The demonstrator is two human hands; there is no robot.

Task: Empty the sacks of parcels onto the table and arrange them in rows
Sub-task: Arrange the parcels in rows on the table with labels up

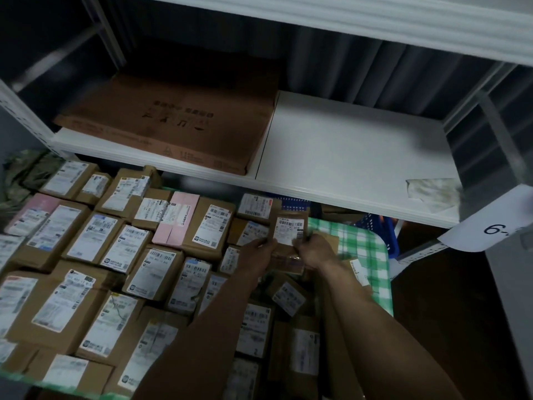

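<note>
Two hands | left hand (256, 251) and right hand (313, 252) both grip parcel (288, 230), far right | risk: crowded rows (95, 236) could tip it off table (366, 246) edge

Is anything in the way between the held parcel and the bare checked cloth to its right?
Mostly clear. The left hand and right hand grip the small parcel; one brown parcel lies by the right hand, and past it the green checked cloth is bare.
</note>
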